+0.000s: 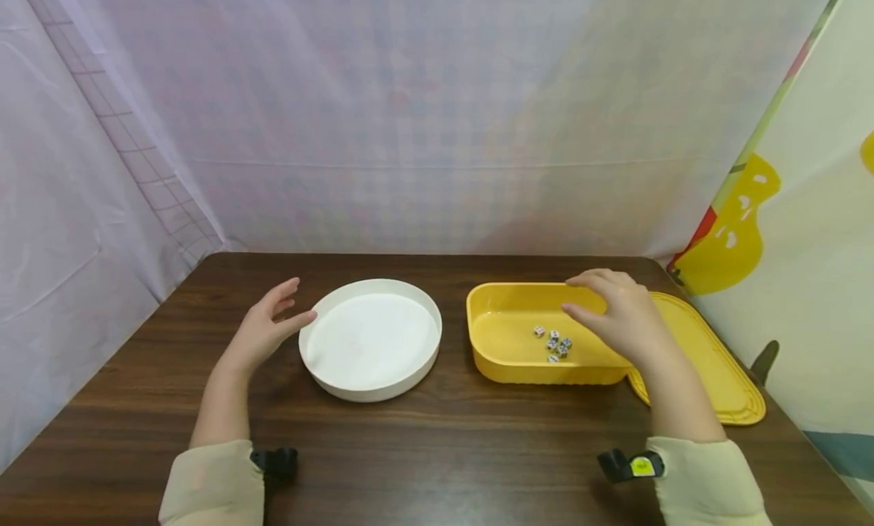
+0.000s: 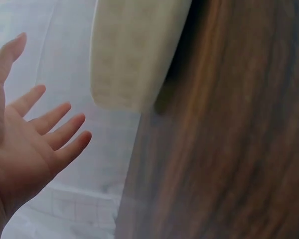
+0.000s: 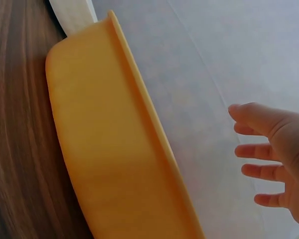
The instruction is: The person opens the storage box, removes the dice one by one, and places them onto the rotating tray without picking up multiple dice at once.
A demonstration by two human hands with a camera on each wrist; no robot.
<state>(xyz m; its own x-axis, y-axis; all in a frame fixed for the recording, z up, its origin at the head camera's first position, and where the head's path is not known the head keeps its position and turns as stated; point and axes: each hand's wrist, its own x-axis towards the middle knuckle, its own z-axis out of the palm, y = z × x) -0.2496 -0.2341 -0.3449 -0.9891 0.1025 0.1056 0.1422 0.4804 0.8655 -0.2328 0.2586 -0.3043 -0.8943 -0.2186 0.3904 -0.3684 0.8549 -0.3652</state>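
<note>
Left hand (image 1: 262, 329) is hovering just left of a white round dish (image 1: 370, 394), fingers loosely extended, thumb spreading wide, grasping nothing. In the head view its thumb is overlapping the dish's left rim; in the left wrist view hand and dish are showing apart.

Right hand (image 1: 617, 317) is hovering over the right part of a yellow box (image 1: 539, 373), fingers relaxed and slightly bent, thumb apart, also grasping nothing. Right wrist view is showing a gap between fingers and box rim.

Box is standing upright on the dark wood surface (image 1: 430, 465), right of the dish and not touching it. Several small white dice (image 1: 552, 344) are lying inside on its floor, mostly clustering near the front wall, one sitting slightly to the left.

Yellow lid (image 1: 710, 366) is lying flat at the box's right end, right forearm crossing over part of it. Can't tell whether the box corner is resting on it.

Pale cloth (image 1: 410, 131) is hanging behind the surface. Both sleeves (image 1: 215, 480) are wearing black straps (image 1: 275, 462) at the cuffs.
</note>
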